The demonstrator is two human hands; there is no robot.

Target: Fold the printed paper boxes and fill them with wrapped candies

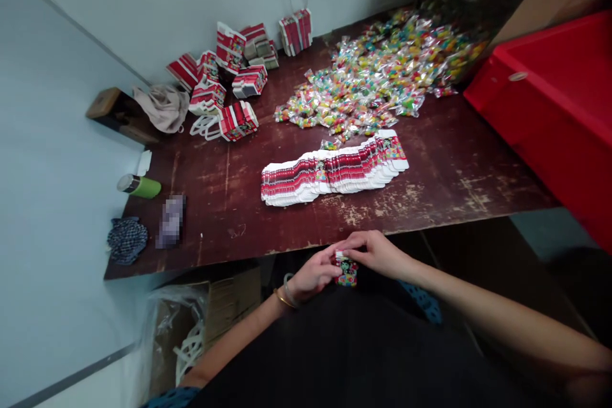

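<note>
Printed carton (349,276) is pinched between the left hand (314,275) and right hand (378,254), which meet at its top just short of the near edge of the table (224,210); I judge that uneven finger pressure could crease it, or a loose grip drop it. Beyond, I see scuffed dark-red wood bearing a fanned carton row (337,172), then heaped candy packets (373,86), against a pale wall (157,6).

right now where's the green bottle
In the head view, the green bottle is at the left end of the dark red table, between the brown box and the dark checked cloth.
</note>
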